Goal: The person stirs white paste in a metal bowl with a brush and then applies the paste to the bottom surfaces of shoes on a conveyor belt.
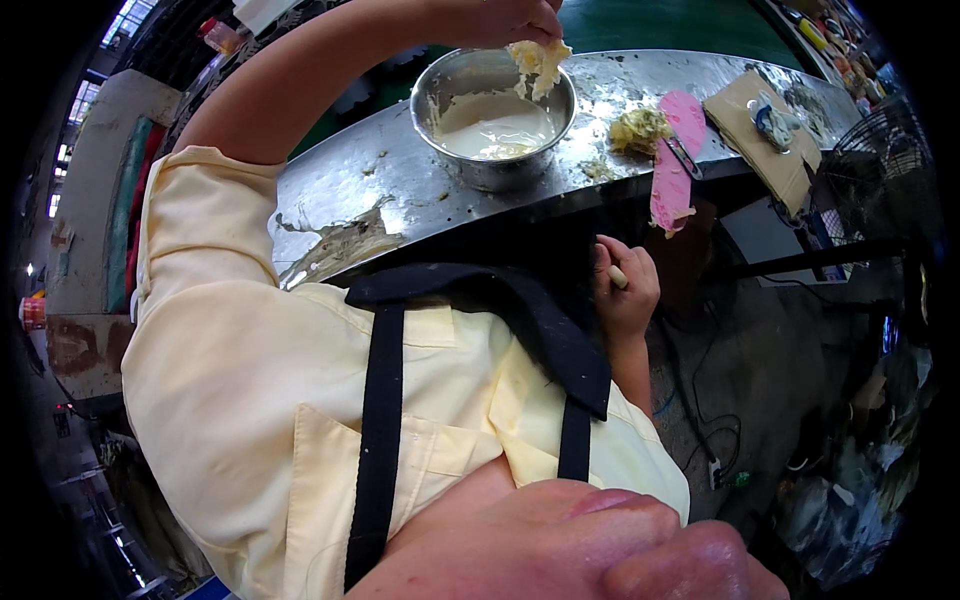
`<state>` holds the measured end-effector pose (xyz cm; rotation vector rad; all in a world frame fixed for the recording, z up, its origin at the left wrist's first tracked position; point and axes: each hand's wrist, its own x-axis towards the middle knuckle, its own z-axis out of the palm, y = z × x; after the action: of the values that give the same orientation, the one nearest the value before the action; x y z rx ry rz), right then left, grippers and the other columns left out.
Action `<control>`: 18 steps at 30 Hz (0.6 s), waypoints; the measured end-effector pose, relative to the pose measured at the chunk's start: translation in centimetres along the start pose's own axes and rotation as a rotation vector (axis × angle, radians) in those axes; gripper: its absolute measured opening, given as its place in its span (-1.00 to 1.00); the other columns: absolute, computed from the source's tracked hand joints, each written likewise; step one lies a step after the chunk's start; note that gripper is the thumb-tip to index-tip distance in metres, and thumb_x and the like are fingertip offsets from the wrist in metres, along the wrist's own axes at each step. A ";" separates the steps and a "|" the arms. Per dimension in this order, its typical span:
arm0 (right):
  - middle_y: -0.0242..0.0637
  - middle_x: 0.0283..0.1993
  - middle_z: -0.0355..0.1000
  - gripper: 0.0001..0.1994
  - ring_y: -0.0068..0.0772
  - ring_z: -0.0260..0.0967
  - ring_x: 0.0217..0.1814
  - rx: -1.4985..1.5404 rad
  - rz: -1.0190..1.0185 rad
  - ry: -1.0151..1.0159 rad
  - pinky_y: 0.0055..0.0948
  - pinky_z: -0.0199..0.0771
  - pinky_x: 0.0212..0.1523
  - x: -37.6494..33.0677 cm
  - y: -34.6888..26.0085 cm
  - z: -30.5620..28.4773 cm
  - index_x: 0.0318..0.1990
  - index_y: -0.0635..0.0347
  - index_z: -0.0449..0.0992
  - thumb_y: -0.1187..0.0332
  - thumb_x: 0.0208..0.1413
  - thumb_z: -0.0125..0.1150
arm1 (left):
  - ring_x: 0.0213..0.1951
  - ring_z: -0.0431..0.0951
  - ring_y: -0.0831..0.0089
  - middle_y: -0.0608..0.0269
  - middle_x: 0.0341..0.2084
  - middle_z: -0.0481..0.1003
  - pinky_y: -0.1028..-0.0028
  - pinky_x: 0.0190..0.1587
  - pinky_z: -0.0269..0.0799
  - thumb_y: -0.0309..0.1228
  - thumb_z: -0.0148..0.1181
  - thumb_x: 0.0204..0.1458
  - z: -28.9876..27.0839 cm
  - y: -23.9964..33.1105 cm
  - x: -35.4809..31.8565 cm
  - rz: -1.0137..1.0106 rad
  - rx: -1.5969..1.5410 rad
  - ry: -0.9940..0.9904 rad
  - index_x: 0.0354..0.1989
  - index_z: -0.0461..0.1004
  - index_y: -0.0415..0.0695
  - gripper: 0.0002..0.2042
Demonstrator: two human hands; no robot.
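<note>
At the top of the head view, my left hand (pixel 522 18) pinches a ragged, pale yellow piece of sponge (pixel 541 66). The sponge hangs over the far right rim of a steel bowl (pixel 493 176) with a thick whitish liquid (pixel 490 128) in it. My right hand (pixel 630 290) is lower, beyond the near edge of the metal worktop (pixel 330 190), with its fingers curled round a pale stick (pixel 618 277). Only the stick's rounded end shows, so its kind is hidden.
Right of the bowl lie a yellowish, crumpled lump (pixel 638 130) and a pink insole-shaped piece (pixel 684 112) with a slim metal tool (pixel 683 158) on it. Cardboard (pixel 730 104) bears a whitish-blue wad (pixel 775 125). A wire-guarded fan (pixel 880 150) stands far right; cables (pixel 712 440) run over the floor.
</note>
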<state>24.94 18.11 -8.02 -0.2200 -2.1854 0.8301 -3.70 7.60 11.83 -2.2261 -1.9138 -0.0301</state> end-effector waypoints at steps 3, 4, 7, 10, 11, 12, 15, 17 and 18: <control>-0.26 -0.61 0.22 -0.93 -0.27 0.22 -0.56 -0.002 0.018 -0.008 -0.37 0.23 -0.55 -0.3 0.2 -0.2 -0.37 0.17 0.53 0.45 -0.05 0.23 | -0.33 0.47 0.31 0.27 -0.45 0.43 0.40 -0.27 0.39 -0.42 0.07 -0.10 -0.3 0.7 1.4 -0.004 0.011 0.049 -0.46 0.51 -0.04 -0.92; -0.25 -0.61 0.22 -0.93 -0.27 0.22 -0.56 0.000 0.016 -0.007 -0.37 0.23 -0.55 -0.3 0.2 -0.3 -0.37 0.16 0.53 0.44 -0.05 0.23 | -0.32 0.47 0.31 0.27 -0.45 0.44 0.39 -0.27 0.39 -0.41 0.07 -0.10 -0.6 1.2 2.1 -0.022 0.019 0.049 -0.46 0.51 -0.04 -0.91; -0.25 -0.61 0.23 -0.93 -0.26 0.23 -0.56 0.000 0.041 -0.001 -0.36 0.24 -0.55 -0.2 0.2 -0.5 -0.37 0.16 0.52 0.43 -0.04 0.23 | -0.31 0.48 0.31 0.27 -0.46 0.46 0.38 -0.25 0.40 -0.40 0.05 -0.09 0.1 0.8 4.4 0.015 0.033 0.064 -0.44 0.52 -0.05 -0.89; -0.23 -0.60 0.24 -0.92 -0.24 0.24 -0.55 -0.006 0.055 0.000 -0.36 0.25 -0.54 -0.3 0.7 -0.8 -0.37 0.17 0.52 0.41 -0.04 0.23 | -0.29 0.48 0.33 0.27 -0.45 0.49 0.39 -0.24 0.41 -0.39 0.03 -0.09 0.4 0.9 6.7 0.029 0.005 0.072 -0.45 0.54 -0.04 -0.87; -0.23 -0.60 0.24 -0.92 -0.23 0.25 -0.55 -0.010 0.059 -0.006 -0.35 0.25 -0.54 -0.4 1.0 -0.9 -0.37 0.17 0.52 0.41 -0.04 0.23 | -0.29 0.48 0.33 0.28 -0.44 0.50 0.40 -0.24 0.41 -0.39 0.03 -0.08 0.6 1.0 7.4 0.023 -0.013 0.071 -0.45 0.55 -0.03 -0.86; -0.23 -0.59 0.25 -0.92 -0.23 0.25 -0.54 -0.012 0.062 -0.014 -0.35 0.25 -0.54 -0.5 1.2 -1.0 -0.38 0.17 0.52 0.40 -0.04 0.23 | -0.30 0.48 0.32 0.27 -0.44 0.50 0.40 -0.25 0.42 -0.37 0.04 -0.09 1.4 0.4 8.1 0.108 0.030 0.082 -0.44 0.56 -0.02 -0.86; -0.22 -0.58 0.27 -0.92 -0.21 0.26 -0.53 -0.046 0.071 -0.005 -0.34 0.26 -0.53 -0.8 1.8 -1.5 -0.38 0.17 0.51 0.40 -0.03 0.22 | -0.34 0.51 0.29 0.27 -0.43 0.52 0.38 -0.29 0.43 -0.31 0.09 -0.11 4.6 -0.6 10.4 0.157 0.050 0.056 -0.43 0.58 0.01 -0.85; -0.22 -0.57 0.28 -0.92 -0.20 0.27 -0.52 -0.055 0.084 0.002 -0.34 0.27 -0.53 -1.0 2.2 -1.8 -0.38 0.17 0.51 0.41 -0.03 0.22 | -0.36 0.53 0.26 0.27 -0.42 0.54 0.36 -0.31 0.44 -0.26 0.13 -0.14 5.0 1.3 11.3 -0.117 -0.058 -0.096 -0.43 0.59 0.03 -0.84; -0.21 -0.57 0.28 -0.93 -0.20 0.28 -0.52 -0.053 0.088 -0.005 -0.35 0.28 -0.52 -1.1 2.3 -1.7 -0.38 0.17 0.51 0.41 -0.03 0.22 | -0.38 0.54 0.20 0.22 -0.45 0.54 0.32 -0.32 0.46 -0.25 0.17 -0.18 5.8 1.7 11.6 -0.162 -0.001 -0.196 -0.36 0.58 0.03 -0.80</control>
<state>26.73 20.28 -9.31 -0.3427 -2.2174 0.8218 -0.88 19.62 7.63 -2.1386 -2.1915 0.1690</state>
